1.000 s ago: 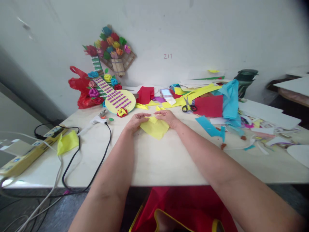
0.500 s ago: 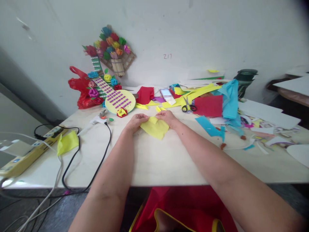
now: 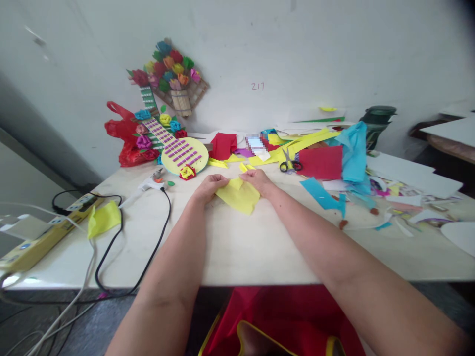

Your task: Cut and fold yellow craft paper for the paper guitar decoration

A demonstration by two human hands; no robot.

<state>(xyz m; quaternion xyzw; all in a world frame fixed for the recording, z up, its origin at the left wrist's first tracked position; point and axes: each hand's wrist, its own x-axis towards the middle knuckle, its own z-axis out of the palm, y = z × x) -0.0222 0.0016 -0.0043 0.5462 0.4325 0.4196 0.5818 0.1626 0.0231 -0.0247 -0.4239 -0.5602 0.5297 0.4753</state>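
Between my hands is a piece of yellow crepe paper [image 3: 239,198], its upper edge folded over and its lower part hanging loose toward me. My left hand [image 3: 211,188] pinches the paper's upper left edge between thumb and fingers. On the other side, my right hand [image 3: 259,181] grips the upper right edge. Just beyond the hands lie small folded yellow pieces [image 3: 246,167]. A pair of scissors [image 3: 290,162] with black handles rests to the right, near a red paper sheet [image 3: 321,162].
At left, a glue gun [image 3: 151,184] with a black cord lies near a power strip [image 3: 55,230] and another yellow paper piece [image 3: 104,218]. A round yellow craft [image 3: 185,157] stands behind. Blue paper [image 3: 354,153], a phone [image 3: 256,144] and scraps [image 3: 411,198] spread along the back and right.
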